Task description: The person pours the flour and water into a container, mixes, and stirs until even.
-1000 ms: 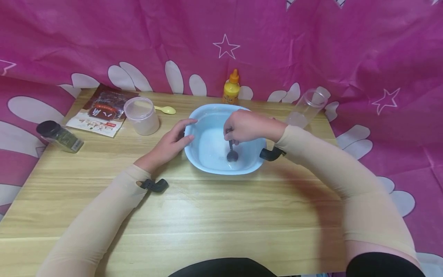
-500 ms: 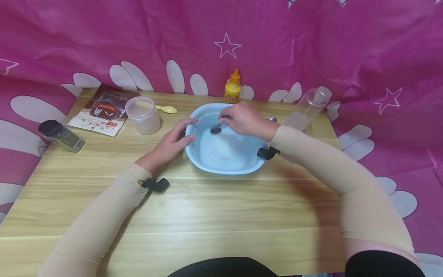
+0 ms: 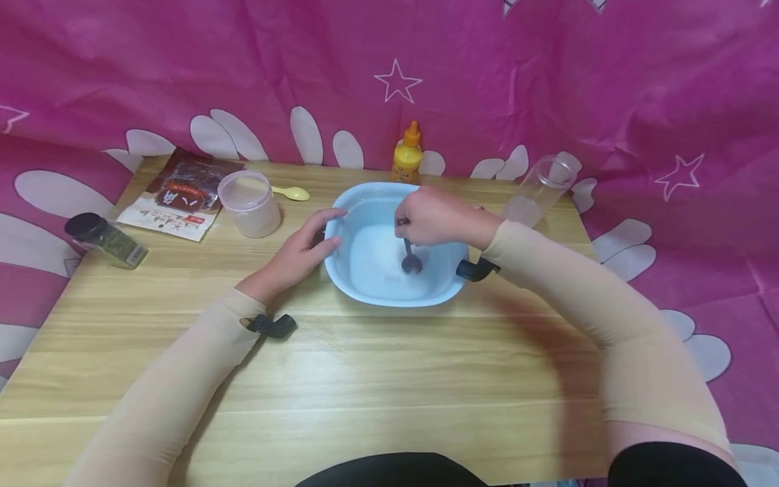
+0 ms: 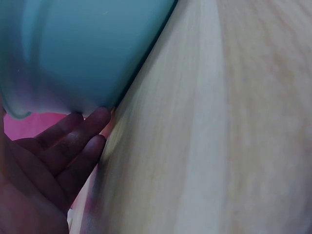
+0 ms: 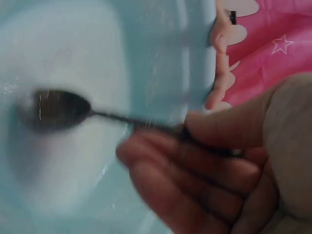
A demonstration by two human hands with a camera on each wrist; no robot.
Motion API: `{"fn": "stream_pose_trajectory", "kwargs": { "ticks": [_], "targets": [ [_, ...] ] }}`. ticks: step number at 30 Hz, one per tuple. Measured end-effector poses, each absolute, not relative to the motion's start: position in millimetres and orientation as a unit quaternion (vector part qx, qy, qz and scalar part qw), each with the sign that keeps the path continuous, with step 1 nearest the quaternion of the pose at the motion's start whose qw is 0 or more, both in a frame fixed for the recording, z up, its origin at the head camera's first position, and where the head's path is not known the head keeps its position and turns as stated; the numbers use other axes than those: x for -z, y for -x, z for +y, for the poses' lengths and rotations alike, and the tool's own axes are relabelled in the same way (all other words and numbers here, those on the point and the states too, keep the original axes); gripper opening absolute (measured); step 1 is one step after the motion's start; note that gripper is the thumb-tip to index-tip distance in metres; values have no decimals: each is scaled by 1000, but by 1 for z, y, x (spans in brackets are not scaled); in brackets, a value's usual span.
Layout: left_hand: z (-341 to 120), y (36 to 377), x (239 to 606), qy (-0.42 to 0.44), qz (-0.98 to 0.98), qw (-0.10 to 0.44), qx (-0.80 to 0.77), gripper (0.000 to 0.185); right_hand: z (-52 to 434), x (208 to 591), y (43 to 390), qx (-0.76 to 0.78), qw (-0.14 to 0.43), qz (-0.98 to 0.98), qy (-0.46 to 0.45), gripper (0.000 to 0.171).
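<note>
In the head view a light blue plastic basin stands on the wooden table. My right hand pinches the handle of a dark metal spoon, its bowl low inside the basin. Close up in the right wrist view, the spoon lies between thumb and fingers, slightly blurred. What looks like clear liquid glints in the basin. My left hand holds the basin's left rim, thumb and forefinger over the edge. Underneath, the other fingers touch its outer wall, as the left wrist view shows.
Left of the basin are a clear plastic cup, a yellow spoon, a brown-and-white packet and a black-lidded spice jar. Behind stands a yellow squeeze bottle. A clear container leans at back right before the pink curtain.
My right hand has swung the spoon to the basin's far left and then back toward its near right. The left hand has stayed on the rim.
</note>
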State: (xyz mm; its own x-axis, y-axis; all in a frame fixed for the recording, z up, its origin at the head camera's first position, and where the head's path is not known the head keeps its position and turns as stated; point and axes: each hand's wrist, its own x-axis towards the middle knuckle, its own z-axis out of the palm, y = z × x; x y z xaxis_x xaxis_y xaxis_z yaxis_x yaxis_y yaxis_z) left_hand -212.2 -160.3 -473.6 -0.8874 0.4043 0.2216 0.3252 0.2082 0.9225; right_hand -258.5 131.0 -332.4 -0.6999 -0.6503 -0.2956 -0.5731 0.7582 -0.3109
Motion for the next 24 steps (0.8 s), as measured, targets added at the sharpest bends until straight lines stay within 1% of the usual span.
{"fn": "stream_pose_trajectory", "kwargs": {
  "ticks": [2, 4, 7, 10, 14, 18, 21, 24],
  "targets": [
    [-161, 211, 474, -232, 777, 34, -584, 53, 128, 334, 258, 140, 236, 901, 336, 20],
    [-161, 210, 474, -232, 776, 35, -585, 53, 125, 336, 258, 184, 261, 888, 332, 19],
    [-161, 210, 473, -235, 775, 34, -586, 53, 124, 341, 259, 233, 260, 881, 319, 18],
    [-160, 211, 473, -238, 774, 34, -586, 53, 124, 346, 262, 246, 227, 890, 311, 18],
    [-160, 211, 474, -238, 773, 35, -587, 53, 125, 350, 265, 237, 162, 910, 300, 17],
    [-160, 212, 474, -239, 774, 34, -585, 53, 127, 353, 268, 202, 98, 926, 304, 21],
    [-161, 212, 475, -239, 774, 35, -585, 53, 130, 353, 269, 166, 72, 935, 306, 22],
    [-161, 211, 474, -237, 775, 36, -585, 53, 132, 349, 266, 131, 62, 940, 308, 19]
  ]
}}
